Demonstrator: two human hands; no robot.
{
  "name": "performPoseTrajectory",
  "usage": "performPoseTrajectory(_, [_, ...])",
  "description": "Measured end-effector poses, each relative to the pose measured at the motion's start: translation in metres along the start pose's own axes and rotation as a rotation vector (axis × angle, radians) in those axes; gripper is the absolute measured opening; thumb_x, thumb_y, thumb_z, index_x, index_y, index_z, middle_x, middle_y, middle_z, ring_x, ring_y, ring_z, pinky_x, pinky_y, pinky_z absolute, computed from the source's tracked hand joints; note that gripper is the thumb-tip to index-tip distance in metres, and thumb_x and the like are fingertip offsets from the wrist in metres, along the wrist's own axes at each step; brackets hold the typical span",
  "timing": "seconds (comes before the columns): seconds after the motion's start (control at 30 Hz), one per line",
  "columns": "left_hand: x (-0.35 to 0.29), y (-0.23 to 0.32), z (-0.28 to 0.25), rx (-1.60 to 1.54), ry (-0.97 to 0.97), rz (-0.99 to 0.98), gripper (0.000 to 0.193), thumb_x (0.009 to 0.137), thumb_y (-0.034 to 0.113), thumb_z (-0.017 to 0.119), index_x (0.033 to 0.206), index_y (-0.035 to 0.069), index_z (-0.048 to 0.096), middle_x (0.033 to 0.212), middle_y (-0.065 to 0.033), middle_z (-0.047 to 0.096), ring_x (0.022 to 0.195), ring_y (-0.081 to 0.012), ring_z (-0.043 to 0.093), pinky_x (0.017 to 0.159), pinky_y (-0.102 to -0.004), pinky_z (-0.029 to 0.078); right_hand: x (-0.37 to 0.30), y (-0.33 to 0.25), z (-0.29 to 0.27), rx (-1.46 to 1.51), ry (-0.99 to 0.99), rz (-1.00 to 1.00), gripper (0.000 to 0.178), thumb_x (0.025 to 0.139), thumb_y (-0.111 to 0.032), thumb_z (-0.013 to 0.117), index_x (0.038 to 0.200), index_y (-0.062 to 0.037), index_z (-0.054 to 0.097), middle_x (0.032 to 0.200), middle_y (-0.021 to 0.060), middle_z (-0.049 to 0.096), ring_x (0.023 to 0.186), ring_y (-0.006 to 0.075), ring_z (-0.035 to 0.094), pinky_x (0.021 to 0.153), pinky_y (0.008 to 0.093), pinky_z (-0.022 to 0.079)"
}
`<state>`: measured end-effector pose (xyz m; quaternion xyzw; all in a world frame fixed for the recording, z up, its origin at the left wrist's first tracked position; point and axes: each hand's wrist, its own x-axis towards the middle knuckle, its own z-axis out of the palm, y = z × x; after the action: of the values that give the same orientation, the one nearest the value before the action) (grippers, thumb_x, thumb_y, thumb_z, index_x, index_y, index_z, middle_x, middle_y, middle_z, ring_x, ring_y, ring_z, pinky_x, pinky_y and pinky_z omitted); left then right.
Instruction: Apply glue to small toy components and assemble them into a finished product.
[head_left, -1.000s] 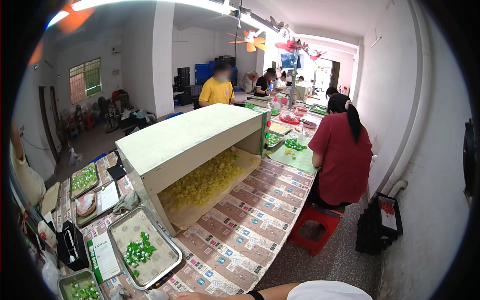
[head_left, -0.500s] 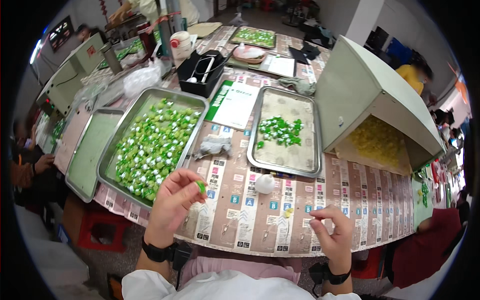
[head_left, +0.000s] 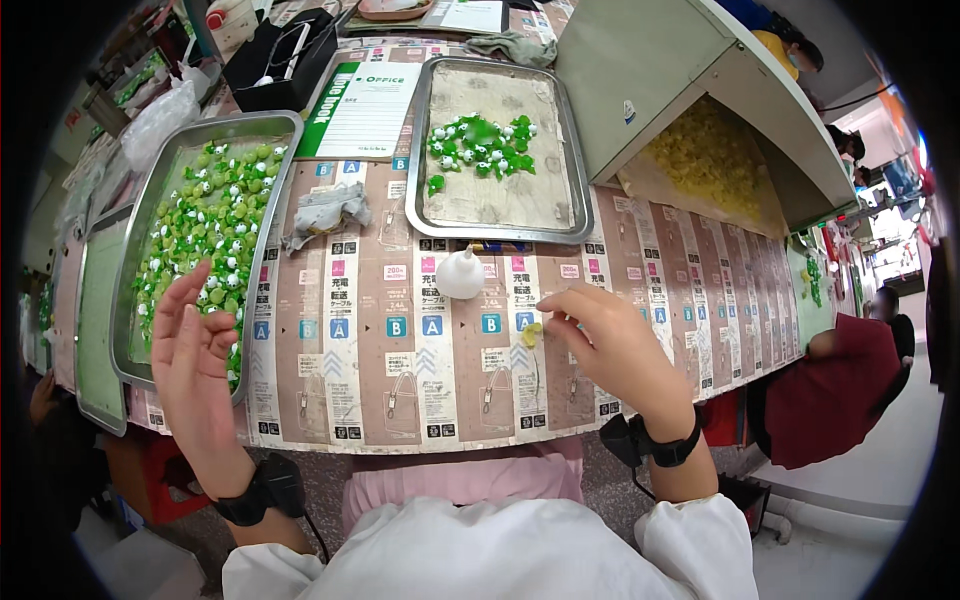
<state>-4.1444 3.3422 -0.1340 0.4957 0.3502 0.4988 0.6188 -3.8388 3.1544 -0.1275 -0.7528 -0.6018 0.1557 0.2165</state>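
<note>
Far on the left lies a long silver metal tray [head_left: 150, 220] full of little green and white plastic pieces [head_left: 205, 225]. The left hand [head_left: 190, 365] is lifted up beside this tray, near its lower corner, with its fingers spread wide and nothing in it. Next comes a crumpled grey rag [head_left: 325, 210] on the counter [head_left: 380, 380], which is covered in printed paper. In the middle stands a small white squeeze bottle [head_left: 460, 272], and behind it a second silver tray [head_left: 560, 215] holds only a small bunch of green and white pieces [head_left: 480, 145]. The right hand [head_left: 610, 345] rests low on the counter, its fingertips pinching at a tiny yellow-green piece [head_left: 530, 335]. Judging by the two trays, only a few pieces look done and very many are left. On the right, a big open cardboard box [head_left: 650, 70] is filled with yellow bits [head_left: 710, 160].
</note>
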Motion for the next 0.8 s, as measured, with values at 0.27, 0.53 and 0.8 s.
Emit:
performPoseTrajectory(0.27, [-0.037, -0.011, 0.097, -0.215, -0.493, -0.273, 0.018, 0.084, 0.003, 0.056, 0.101, 0.000, 0.051, 0.110, -0.0146, 0.054, 0.083, -0.0129, 0.059, 0.074, -0.0244, 0.049, 0.002, -0.008, 0.009, -0.042, -0.087, -0.023, 0.008, 0.077, -0.005, 0.060, 0.085, -0.0025, 0.059, 0.083, 0.0119, 0.060, 0.075, 0.0264, 0.060, 0.063, 0.0330, 0.046])
performPoseTrajectory(0.53, [-0.057, -0.031, 0.124, -0.185, -0.673, -0.438, 0.019, 0.081, 0.002, 0.062, 0.097, 0.000, 0.051, 0.102, -0.0100, 0.056, 0.087, -0.0120, 0.058, 0.079, -0.0247, 0.049, -0.003, -0.059, -0.013, 0.189, 0.026, -0.294, 0.015, 0.076, -0.002, 0.061, 0.086, -0.0020, 0.049, 0.072, 0.0113, 0.057, 0.068, 0.0297, 0.058, 0.060, 0.0361, 0.045])
performPoseTrajectory(0.8, [-0.043, -0.031, 0.101, -0.260, -0.683, -0.396, 0.007, 0.083, -0.003, 0.057, 0.090, -0.001, 0.056, 0.105, -0.0149, 0.058, 0.088, -0.0135, 0.059, 0.078, -0.0257, 0.050, 0.025, -0.036, 0.000, 0.604, 0.004, -0.109, 0.022, 0.082, -0.006, 0.062, 0.098, -0.0007, 0.048, 0.080, 0.0074, 0.059, 0.075, 0.0173, 0.060, 0.069, 0.0283, 0.047])
